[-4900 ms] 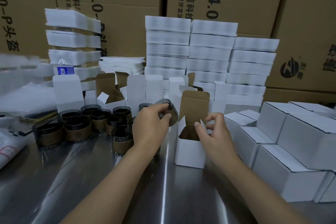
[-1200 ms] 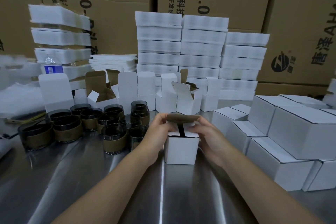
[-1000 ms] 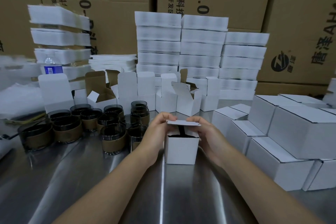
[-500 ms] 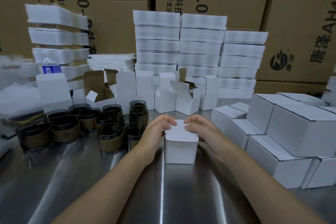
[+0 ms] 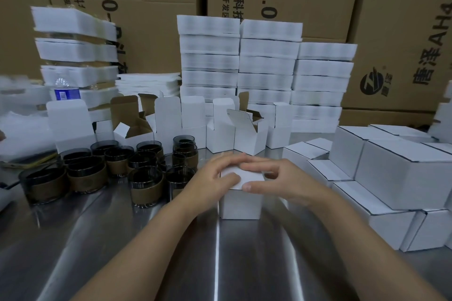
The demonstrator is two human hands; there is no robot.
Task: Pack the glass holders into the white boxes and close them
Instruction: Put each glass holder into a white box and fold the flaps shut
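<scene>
Lid (image 5: 245, 176) work on the box (image 5: 241, 204) is all but done. A second ago the flap stood ajar, with a dark holder showing inside. Half a second ago it was coming down, and now it lies flat on top with no holder in sight. I judge this box to be packed and closed, or one last press from it. Whether the tuck flap is fully seated I cannot tell, since the hands cover that edge and the picture is blurred.

Both hands rest on top of the box. The left hand (image 5: 208, 176) comes in from its left side with fingers (image 5: 228, 159) laid over the far part of the lid and the thumb flat on it. The right hand (image 5: 283, 178) reaches across from the right, fingers (image 5: 255, 165) stretched onto the lid, thumb at its front edge. Neither hand grips anything; both press down, nearly flat.

The box stands on the desk (image 5: 122, 247). Just left of it is a cluster of unpacked holders (image 5: 146, 187), so many rounds remain. Right of the box, closed boxes (image 5: 403, 173) are stacked. Beyond it stand open boxes (image 5: 247, 134) with flaps up, and farther back are piles of flat blanks (image 5: 266, 63).
</scene>
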